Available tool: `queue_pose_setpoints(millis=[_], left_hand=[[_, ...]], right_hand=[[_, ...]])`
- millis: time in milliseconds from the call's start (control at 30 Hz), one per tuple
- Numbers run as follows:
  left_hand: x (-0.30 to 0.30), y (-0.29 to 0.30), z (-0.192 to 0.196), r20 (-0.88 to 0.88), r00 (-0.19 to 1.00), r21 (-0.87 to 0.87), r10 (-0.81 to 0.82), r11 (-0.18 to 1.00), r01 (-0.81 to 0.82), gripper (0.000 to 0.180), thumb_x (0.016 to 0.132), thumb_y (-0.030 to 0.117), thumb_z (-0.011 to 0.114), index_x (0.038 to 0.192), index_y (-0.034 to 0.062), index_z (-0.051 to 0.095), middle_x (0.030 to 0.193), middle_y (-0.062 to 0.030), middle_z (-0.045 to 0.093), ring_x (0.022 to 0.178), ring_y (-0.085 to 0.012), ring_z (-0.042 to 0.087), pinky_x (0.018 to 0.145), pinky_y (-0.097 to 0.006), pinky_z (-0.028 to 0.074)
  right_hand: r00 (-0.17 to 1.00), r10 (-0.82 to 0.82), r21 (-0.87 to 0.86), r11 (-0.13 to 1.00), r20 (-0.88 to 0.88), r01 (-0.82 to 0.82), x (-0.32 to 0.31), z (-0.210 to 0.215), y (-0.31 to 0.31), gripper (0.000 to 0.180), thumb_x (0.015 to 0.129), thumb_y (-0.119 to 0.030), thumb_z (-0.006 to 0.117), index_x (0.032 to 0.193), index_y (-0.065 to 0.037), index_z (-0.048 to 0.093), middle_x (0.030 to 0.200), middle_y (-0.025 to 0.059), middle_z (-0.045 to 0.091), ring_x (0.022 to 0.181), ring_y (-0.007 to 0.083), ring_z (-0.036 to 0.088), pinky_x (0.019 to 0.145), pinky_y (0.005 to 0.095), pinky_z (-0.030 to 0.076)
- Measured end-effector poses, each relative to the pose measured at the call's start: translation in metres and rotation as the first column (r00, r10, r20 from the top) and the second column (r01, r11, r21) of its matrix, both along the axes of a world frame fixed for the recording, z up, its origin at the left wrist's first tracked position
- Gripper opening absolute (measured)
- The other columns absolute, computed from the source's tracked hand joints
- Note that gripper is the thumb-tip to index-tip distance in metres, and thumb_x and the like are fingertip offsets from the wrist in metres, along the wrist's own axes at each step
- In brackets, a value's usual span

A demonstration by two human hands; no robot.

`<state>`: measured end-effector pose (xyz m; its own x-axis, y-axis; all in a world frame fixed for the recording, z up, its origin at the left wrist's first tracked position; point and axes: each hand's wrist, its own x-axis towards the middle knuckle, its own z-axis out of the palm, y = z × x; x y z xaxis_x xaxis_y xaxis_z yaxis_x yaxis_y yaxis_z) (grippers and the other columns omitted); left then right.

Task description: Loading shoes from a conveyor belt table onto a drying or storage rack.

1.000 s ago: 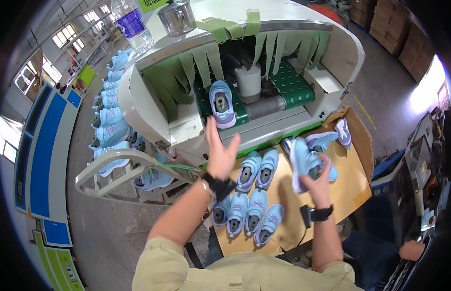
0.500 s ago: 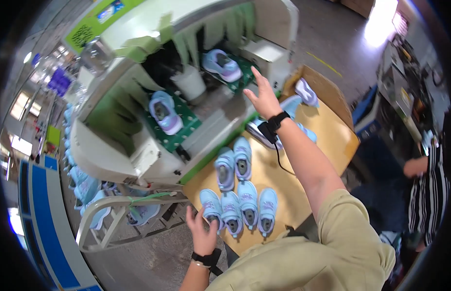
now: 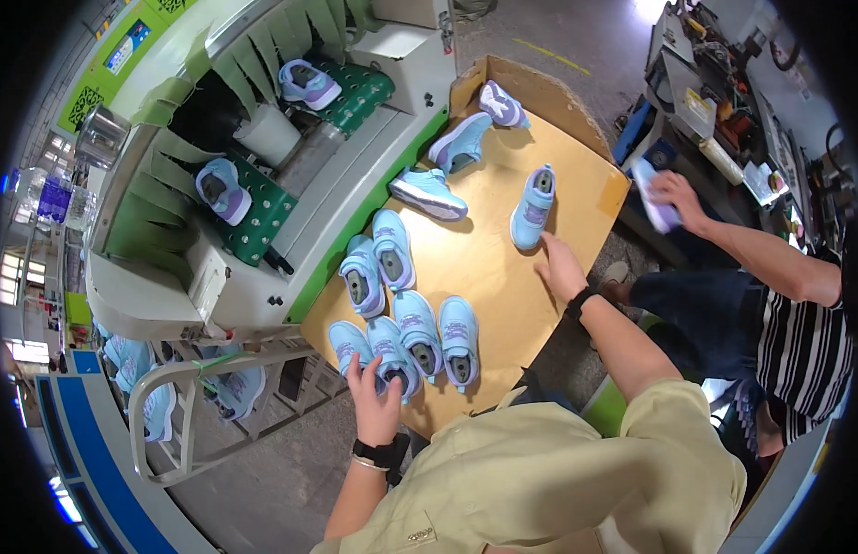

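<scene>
My left hand has its fingers spread over the near row of light-blue sneakers, close to the leftmost ones. Whether its fingertips touch the sneaker beneath them I cannot tell. My right hand, open and holding nothing, is just by the toe of a lone blue sneaker with a lilac strap. Beyond the near row, two more sneakers lie side by side. At the far end of the cardboard-covered table are a sneaker on its side, a tilted one and a purple-and-white one.
A white machine with green strip curtains borders the table on the left. Two sneakers sit on its green dotted belts. At right, a co-worker's hand holds a blurred sneaker. A metal rack with sneakers stands at lower left.
My right hand has moved back from near the machine opening to the table's right side, beside the lone sneaker. My left hand stays near the front row. The co-worker's hand now holds a sneaker.
</scene>
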<state>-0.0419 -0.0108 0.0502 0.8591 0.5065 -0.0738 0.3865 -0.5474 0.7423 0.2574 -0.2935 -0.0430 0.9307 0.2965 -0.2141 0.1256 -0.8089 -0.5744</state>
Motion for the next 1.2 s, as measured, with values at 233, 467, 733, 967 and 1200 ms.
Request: queue_pose_setpoints(millis=[233, 467, 733, 967, 1200], left_hand=[[0.003, -0.018, 0.010, -0.004, 0.996, 0.007, -0.087, 0.996, 0.087, 0.045, 0.083, 0.012, 0.066, 0.125, 0.0033, 0.052, 0.146, -0.0241, 0.028, 0.133, -0.0414, 0.033, 0.109, -0.045, 0.030], [-0.031, -0.012, 0.002, -0.059, 0.998, 0.038, -0.002, 0.999, 0.005, 0.043, 0.083, 0.011, 0.067, 0.124, 0.0043, 0.055, 0.145, -0.0217, 0.030, 0.134, -0.0372, 0.034, 0.109, -0.042, 0.032], [-0.031, -0.011, 0.002, -0.070, 0.997, 0.001, 0.037, 0.999, -0.037, 0.039, 0.083, 0.014, 0.067, 0.119, 0.0034, 0.057, 0.144, -0.0250, 0.032, 0.132, -0.0415, 0.035, 0.108, -0.045, 0.032], [-0.035, -0.001, -0.007, -0.109, 0.986, -0.038, 0.125, 0.991, -0.130, 0.040, 0.082, 0.015, 0.067, 0.120, 0.0034, 0.058, 0.142, -0.0256, 0.035, 0.132, -0.0418, 0.035, 0.108, -0.045, 0.032], [0.006, -0.002, 0.005, -0.087, 0.996, 0.245, -0.009, 0.969, 0.030, 0.040, 0.082, 0.015, 0.068, 0.120, 0.0062, 0.058, 0.141, -0.0211, 0.037, 0.130, -0.0400, 0.037, 0.107, -0.045, 0.033]], right_hand=[[0.989, 0.066, 0.140, 0.986, 0.134, -0.085, -0.021, -0.001, -0.023, 0.031, 0.081, -0.009, 0.061, 0.111, 0.000, 0.056, 0.115, 0.0204, 0.054, 0.110, 0.0383, 0.052, 0.096, 0.0437, 0.043], [0.829, -0.119, -0.005, 0.989, 0.546, 0.145, 0.060, 0.019, -0.020, 0.066, 0.079, 0.003, 0.056, 0.140, -0.014, 0.039, 0.142, 0.0157, 0.040, 0.133, 0.0363, 0.035, 0.110, 0.0443, 0.031], [0.663, 0.600, -0.620, 0.742, 0.447, -0.254, 0.122, 0.048, 0.021, 0.027, 0.089, -0.015, 0.050, 0.115, -0.010, 0.057, 0.138, 0.0128, 0.050, 0.137, 0.0309, 0.036, 0.110, 0.0436, 0.031], [0.881, 0.468, -0.384, 0.802, -0.071, -0.457, 0.118, 0.072, 0.084, 0.067, 0.077, -0.052, 0.069, 0.120, -0.002, 0.057, 0.109, 0.0222, 0.066, 0.104, 0.0376, 0.062, 0.092, 0.0438, 0.047], [0.947, -0.150, 0.310, 0.920, -0.284, 0.239, 0.140, 0.014, 0.225, 0.103, 0.065, -0.059, 0.077, 0.122, 0.019, 0.041, 0.122, 0.0328, 0.055, 0.119, 0.0376, 0.054, 0.101, 0.0363, 0.043]])
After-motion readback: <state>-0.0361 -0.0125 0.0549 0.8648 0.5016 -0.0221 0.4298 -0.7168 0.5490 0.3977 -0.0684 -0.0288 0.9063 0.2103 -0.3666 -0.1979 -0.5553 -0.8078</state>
